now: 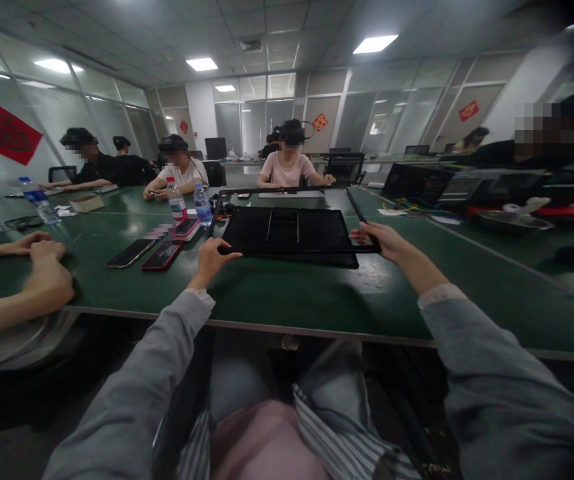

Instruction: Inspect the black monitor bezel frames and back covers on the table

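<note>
red-capped bottle (177,202) beside blue-capped bottle (203,205) | red-edged phone (163,255) beside black phone (131,253) | cardboard box (87,203) farther left | large red poster (4,129) on glass wall (74,117) | lit ceiling panel (375,44)

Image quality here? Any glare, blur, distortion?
Head view: ceiling light blown out white, glare on the green table below the right hand. Head view: right edge blurred, upper right corner nearly black, sides stretched. Head view: black frame barely separates from black panel.

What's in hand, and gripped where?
The frame, by its two near corners: left hand at the near left one, right hand at the near right.
</note>
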`<action>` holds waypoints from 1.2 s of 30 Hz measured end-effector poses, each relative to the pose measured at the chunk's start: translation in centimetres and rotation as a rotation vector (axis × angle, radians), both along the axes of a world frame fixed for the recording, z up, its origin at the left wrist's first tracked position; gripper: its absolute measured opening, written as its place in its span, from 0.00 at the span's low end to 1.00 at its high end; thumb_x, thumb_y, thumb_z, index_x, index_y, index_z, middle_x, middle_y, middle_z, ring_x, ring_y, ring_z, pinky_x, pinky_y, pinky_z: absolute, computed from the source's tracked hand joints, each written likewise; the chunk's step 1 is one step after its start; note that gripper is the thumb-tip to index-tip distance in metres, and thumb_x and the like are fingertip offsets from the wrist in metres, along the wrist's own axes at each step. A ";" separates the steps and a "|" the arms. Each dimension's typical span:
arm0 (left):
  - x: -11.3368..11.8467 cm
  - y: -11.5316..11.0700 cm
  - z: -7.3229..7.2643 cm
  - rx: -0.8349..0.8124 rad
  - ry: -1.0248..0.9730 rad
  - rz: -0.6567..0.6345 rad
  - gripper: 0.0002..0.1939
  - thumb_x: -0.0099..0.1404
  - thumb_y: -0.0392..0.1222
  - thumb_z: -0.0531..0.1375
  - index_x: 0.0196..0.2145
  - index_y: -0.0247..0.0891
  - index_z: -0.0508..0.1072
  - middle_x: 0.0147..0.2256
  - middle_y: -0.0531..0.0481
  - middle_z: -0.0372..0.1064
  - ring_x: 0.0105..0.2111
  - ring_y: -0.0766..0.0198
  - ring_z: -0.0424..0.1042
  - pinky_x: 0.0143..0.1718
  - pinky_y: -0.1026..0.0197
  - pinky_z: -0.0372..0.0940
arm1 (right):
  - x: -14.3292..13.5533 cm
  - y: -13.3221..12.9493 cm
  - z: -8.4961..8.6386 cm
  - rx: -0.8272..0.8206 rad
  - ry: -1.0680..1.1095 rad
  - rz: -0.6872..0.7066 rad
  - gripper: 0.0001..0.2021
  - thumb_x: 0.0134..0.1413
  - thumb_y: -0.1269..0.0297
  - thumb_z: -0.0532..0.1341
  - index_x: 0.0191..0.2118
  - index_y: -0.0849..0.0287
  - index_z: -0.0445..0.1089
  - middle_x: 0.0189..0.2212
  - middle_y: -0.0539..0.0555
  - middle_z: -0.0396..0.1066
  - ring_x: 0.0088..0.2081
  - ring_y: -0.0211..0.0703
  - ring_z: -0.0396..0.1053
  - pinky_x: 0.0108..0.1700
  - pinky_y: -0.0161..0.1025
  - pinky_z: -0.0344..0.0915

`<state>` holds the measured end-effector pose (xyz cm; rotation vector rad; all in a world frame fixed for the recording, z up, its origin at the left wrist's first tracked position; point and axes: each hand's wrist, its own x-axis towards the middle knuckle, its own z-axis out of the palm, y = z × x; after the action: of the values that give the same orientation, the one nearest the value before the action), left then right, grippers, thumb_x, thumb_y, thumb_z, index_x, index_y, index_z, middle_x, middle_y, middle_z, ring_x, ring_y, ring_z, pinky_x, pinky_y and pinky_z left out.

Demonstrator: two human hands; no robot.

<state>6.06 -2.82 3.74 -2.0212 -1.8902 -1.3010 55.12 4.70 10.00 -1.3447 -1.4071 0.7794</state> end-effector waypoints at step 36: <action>-2.8 0.5 -1.8 -0.280 -0.025 0.369 0.28 0.69 0.52 0.60 0.62 0.37 0.70 0.58 0.34 0.70 0.56 0.46 0.71 0.53 0.52 0.65 | -1.4 4.1 -11.5 0.137 -0.389 -0.259 0.23 0.58 0.64 0.56 0.58 0.66 0.69 0.56 0.67 0.73 0.58 0.57 0.70 0.62 0.53 0.64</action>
<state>3.22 -2.33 1.89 -1.6457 -2.4248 -1.0205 53.67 8.79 -1.54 -1.5864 -1.5098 0.2524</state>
